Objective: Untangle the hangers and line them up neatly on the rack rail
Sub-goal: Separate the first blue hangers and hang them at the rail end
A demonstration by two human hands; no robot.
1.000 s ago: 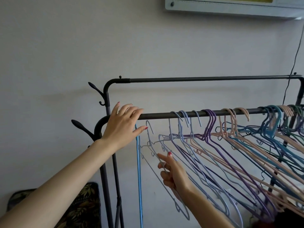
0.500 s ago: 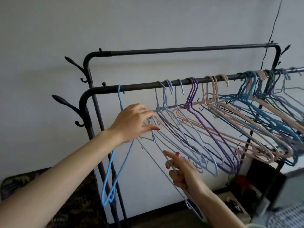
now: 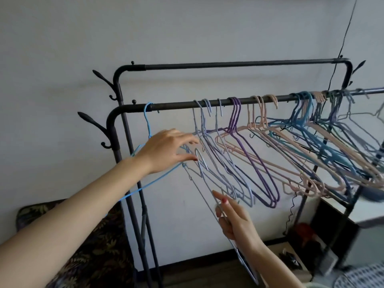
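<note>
A black lower rail (image 3: 176, 104) carries tangled wire hangers: lilac-grey ones (image 3: 207, 129), purple ones (image 3: 251, 163), pink ones (image 3: 291, 163) and blue ones (image 3: 303, 121) further right. One light blue hanger (image 3: 146, 115) hangs alone near the rail's left end, and its body passes behind my left wrist. My left hand (image 3: 168, 150) reaches with straight fingers and thumb to the hook of a pale grey hanger (image 3: 202, 163), which is off the rail. My right hand (image 3: 234, 221) grips that hanger's long lower wire.
A second, higher rail (image 3: 228, 64) runs behind. Coat pegs (image 3: 91, 121) stick out at the rack's left posts. A floral cushion (image 3: 87, 252) lies at the lower left, a white cabinet (image 3: 369, 217) stands at the right, and a black cable (image 3: 342, 48) hangs down the wall.
My left hand left the rail and dropped to the pale grey hanger's hook. The light blue hanger now hangs on the rail. My right hand kept its hold.
</note>
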